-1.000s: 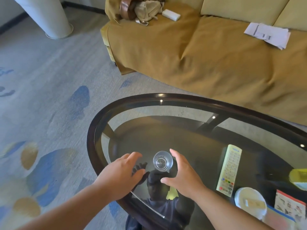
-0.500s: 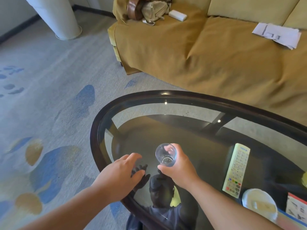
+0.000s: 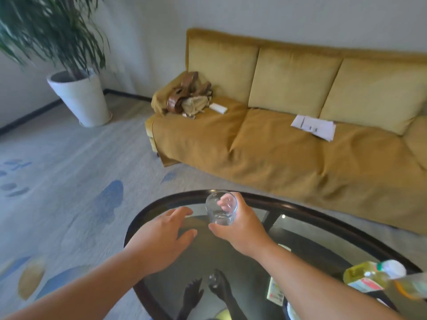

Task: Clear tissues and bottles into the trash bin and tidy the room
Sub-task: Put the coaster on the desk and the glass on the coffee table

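- Gripping the clear glass (image 3: 220, 210) in my right hand (image 3: 242, 227), thumb and fingers curled round its wall, I hold it above the glass table (image 3: 300, 211), likely to carry it off.
- My left hand (image 3: 159, 239) hovers beside it, fingers spread and holding nothing, free to grab next.
- A yellowish bottle (image 3: 369, 277) waits near my right forearm, too blurred to tell if it stands or lies. It isn't binned yet.
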`<state>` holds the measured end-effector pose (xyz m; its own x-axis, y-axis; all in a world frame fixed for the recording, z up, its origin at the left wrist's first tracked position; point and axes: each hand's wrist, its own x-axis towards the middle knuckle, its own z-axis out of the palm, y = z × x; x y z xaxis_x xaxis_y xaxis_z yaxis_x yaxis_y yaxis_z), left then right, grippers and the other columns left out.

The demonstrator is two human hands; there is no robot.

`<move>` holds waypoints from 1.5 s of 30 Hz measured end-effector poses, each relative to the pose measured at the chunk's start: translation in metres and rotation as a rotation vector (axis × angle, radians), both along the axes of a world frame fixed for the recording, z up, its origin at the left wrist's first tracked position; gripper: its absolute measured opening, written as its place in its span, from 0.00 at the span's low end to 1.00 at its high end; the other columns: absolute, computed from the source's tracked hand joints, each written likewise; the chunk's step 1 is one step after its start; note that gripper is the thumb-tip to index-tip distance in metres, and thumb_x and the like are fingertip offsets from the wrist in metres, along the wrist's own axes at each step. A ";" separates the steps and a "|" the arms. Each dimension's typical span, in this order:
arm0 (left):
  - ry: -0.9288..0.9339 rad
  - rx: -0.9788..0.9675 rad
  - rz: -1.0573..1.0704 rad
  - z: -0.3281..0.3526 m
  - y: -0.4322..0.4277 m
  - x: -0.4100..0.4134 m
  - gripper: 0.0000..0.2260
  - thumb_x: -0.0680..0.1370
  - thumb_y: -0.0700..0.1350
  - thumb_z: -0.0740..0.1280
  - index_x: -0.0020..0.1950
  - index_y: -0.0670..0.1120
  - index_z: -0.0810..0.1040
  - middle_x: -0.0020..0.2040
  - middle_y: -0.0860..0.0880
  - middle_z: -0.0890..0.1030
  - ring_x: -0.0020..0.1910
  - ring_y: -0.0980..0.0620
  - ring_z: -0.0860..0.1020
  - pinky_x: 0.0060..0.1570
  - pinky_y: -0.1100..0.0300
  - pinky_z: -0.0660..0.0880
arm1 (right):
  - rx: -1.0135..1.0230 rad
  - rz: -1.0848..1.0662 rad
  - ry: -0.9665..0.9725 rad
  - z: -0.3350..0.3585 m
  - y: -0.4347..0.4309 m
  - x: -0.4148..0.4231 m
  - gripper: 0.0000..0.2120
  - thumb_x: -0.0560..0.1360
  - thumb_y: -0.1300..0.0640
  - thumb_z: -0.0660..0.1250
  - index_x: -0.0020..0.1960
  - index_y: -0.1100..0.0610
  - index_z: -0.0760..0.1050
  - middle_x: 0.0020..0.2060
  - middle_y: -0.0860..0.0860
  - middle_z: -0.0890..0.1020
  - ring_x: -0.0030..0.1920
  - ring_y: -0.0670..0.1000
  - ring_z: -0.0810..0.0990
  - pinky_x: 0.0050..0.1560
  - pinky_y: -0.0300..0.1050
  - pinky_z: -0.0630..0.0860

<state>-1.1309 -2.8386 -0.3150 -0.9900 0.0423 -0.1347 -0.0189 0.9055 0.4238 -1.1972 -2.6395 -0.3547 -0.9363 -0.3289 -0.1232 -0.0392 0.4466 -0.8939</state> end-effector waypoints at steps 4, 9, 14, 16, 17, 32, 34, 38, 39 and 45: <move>0.085 -0.025 -0.038 0.064 0.007 -0.006 0.21 0.77 0.63 0.59 0.69 0.63 0.61 0.64 0.58 0.75 0.56 0.58 0.76 0.53 0.62 0.76 | -0.042 -0.008 0.113 0.070 0.005 0.004 0.25 0.60 0.42 0.74 0.51 0.40 0.65 0.48 0.37 0.74 0.48 0.42 0.77 0.51 0.46 0.76; 0.206 -0.035 -0.146 0.138 0.015 -0.003 0.21 0.77 0.63 0.59 0.69 0.62 0.62 0.63 0.57 0.75 0.54 0.60 0.75 0.52 0.64 0.75 | -0.077 -0.056 0.213 0.149 0.015 0.027 0.25 0.60 0.43 0.74 0.51 0.39 0.65 0.51 0.40 0.75 0.53 0.42 0.78 0.51 0.46 0.77; 0.334 -0.052 -0.324 0.194 0.015 0.018 0.21 0.77 0.65 0.57 0.68 0.62 0.63 0.61 0.58 0.75 0.52 0.61 0.73 0.50 0.65 0.72 | -0.040 -0.186 0.334 0.211 0.024 0.080 0.27 0.58 0.35 0.73 0.52 0.38 0.65 0.49 0.37 0.75 0.50 0.39 0.77 0.42 0.34 0.72; 0.379 -0.060 -0.384 0.210 0.017 0.029 0.21 0.77 0.65 0.57 0.68 0.61 0.63 0.58 0.59 0.75 0.51 0.60 0.74 0.47 0.65 0.72 | -0.035 -0.265 0.367 0.228 0.027 0.104 0.27 0.57 0.34 0.72 0.51 0.38 0.66 0.49 0.37 0.75 0.50 0.39 0.76 0.44 0.36 0.72; 0.395 -0.065 -0.413 0.217 0.020 0.036 0.21 0.77 0.64 0.57 0.68 0.61 0.64 0.57 0.59 0.75 0.50 0.60 0.74 0.45 0.66 0.71 | -0.040 -0.300 0.379 0.235 0.029 0.117 0.26 0.57 0.35 0.73 0.50 0.39 0.66 0.48 0.38 0.75 0.50 0.40 0.76 0.46 0.38 0.73; 0.574 0.023 -0.812 0.306 0.161 0.177 0.22 0.77 0.63 0.59 0.69 0.61 0.64 0.57 0.59 0.75 0.53 0.57 0.75 0.49 0.60 0.74 | -0.010 -0.679 0.505 0.328 0.128 0.337 0.26 0.55 0.39 0.72 0.50 0.42 0.68 0.47 0.40 0.78 0.48 0.40 0.79 0.51 0.44 0.76; 0.594 0.049 -0.856 0.310 0.193 0.204 0.21 0.77 0.60 0.60 0.70 0.61 0.65 0.57 0.59 0.76 0.53 0.57 0.75 0.47 0.61 0.73 | 0.034 -0.747 0.520 0.333 0.158 0.374 0.26 0.55 0.37 0.72 0.50 0.41 0.68 0.47 0.40 0.79 0.48 0.41 0.79 0.51 0.45 0.77; 0.606 0.091 -0.955 0.313 0.265 0.268 0.21 0.76 0.54 0.61 0.70 0.60 0.65 0.58 0.57 0.76 0.54 0.56 0.76 0.50 0.59 0.73 | 0.096 -0.882 0.529 0.332 0.223 0.454 0.27 0.55 0.36 0.73 0.50 0.41 0.68 0.47 0.41 0.79 0.47 0.41 0.79 0.52 0.50 0.77; 0.614 0.094 -0.981 0.313 0.284 0.286 0.21 0.76 0.52 0.61 0.70 0.59 0.65 0.58 0.56 0.77 0.53 0.56 0.76 0.50 0.59 0.73 | 0.106 -0.911 0.527 0.332 0.239 0.475 0.27 0.55 0.36 0.73 0.49 0.42 0.68 0.46 0.42 0.79 0.47 0.42 0.80 0.52 0.51 0.77; 0.629 0.125 -1.169 0.310 0.392 0.386 0.21 0.75 0.47 0.60 0.68 0.57 0.66 0.57 0.53 0.78 0.51 0.53 0.77 0.48 0.56 0.76 | 0.145 -1.089 0.520 0.334 0.324 0.601 0.29 0.53 0.36 0.72 0.50 0.45 0.69 0.45 0.42 0.78 0.46 0.41 0.79 0.49 0.44 0.76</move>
<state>-0.7447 -2.4463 -0.0049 -0.2552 0.8822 0.3957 0.9654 0.2099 0.1546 -0.5964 -2.3157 -0.0211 -0.6623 0.6463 0.3790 0.0799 0.5639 -0.8220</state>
